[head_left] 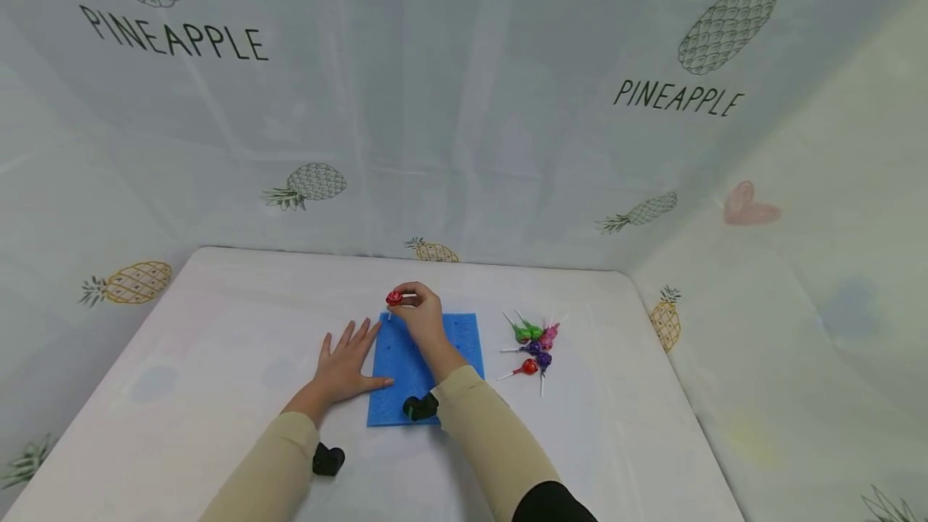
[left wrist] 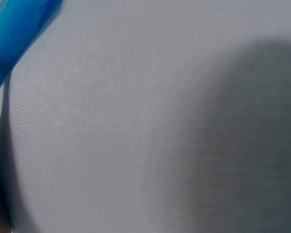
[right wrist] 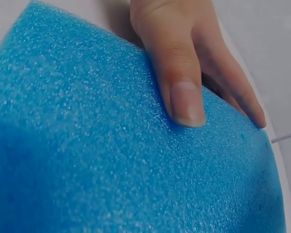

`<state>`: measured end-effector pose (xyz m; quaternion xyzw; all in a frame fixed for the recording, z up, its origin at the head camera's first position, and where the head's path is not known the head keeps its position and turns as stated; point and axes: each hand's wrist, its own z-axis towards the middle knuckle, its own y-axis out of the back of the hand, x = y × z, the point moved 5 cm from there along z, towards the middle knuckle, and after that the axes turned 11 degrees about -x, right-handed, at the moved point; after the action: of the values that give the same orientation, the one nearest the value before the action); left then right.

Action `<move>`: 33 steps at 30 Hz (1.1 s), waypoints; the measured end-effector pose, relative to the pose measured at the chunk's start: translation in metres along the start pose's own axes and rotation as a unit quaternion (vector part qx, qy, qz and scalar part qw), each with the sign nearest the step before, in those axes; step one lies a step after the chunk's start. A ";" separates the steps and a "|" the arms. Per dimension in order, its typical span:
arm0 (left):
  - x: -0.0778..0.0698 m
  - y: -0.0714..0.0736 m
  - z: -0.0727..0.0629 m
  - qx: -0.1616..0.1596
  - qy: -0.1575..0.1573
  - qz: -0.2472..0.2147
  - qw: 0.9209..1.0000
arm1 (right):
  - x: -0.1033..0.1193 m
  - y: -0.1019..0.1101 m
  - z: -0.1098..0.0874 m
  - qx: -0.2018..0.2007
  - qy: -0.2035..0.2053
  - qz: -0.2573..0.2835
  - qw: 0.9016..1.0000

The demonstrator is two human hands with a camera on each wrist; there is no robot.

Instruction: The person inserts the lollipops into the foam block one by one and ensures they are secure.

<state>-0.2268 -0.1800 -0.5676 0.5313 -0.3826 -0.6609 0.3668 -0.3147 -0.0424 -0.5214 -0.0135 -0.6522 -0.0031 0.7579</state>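
Observation:
A blue foam sheet [head_left: 424,373] lies on the white table. My left hand [head_left: 344,369] is spread at its left edge, the thumb resting on the foam; the right wrist view also shows this left thumb [right wrist: 184,97] against the foam. Over the sheet's far left corner, my right hand [head_left: 423,316] pinches a red lollipop [head_left: 394,297], candy up and stick pointing down. Whether the stick tip enters the foam I cannot tell. A thin white stick [right wrist: 287,137] shows at the right wrist view's edge. The left wrist view catches only a foam edge [left wrist: 19,36] and the tabletop.
Right of the foam lies a loose group of lollipops: green [head_left: 522,334], pink [head_left: 548,335], purple [head_left: 543,359] and red [head_left: 530,366]. A black heart-shaped piece [head_left: 329,460] is by the left sleeve, another dark one [head_left: 420,407] by the right sleeve. Pineapple-print curtains [head_left: 435,103] surround the table.

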 end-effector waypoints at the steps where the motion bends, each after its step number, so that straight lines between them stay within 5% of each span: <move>1: 0.000 0.000 0.000 0.002 0.002 -0.003 1.000 | 0.000 0.000 0.000 -0.001 0.001 -0.005 1.000; 33: -0.004 0.006 0.002 0.023 0.005 0.008 1.000 | -0.011 -0.004 -0.002 0.014 -0.002 -0.055 0.998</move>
<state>-0.2273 -0.1785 -0.5605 0.5402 -0.3994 -0.6464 0.3618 -0.3145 -0.0463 -0.5321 0.0330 -0.6536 -0.0359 0.7553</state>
